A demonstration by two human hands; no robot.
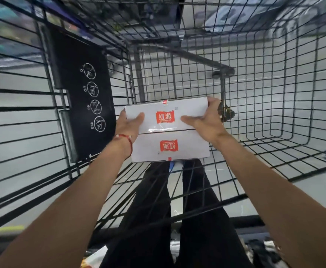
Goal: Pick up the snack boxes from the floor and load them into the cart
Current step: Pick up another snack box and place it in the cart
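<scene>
A white snack box with two red logos and a taped seam across its top is inside the black wire cart, low over the cart's mesh floor. My left hand holds its left side, thumb lying on the top face. My right hand holds the right side, thumb on top and fingers wrapped round the far right corner. Whether the box touches the cart floor I cannot tell.
A black child-seat flap with white pictograms stands against the cart's left wall. My dark trouser legs show through the mesh below. A caster wheel sits just right of the box. Grey floor surrounds the cart.
</scene>
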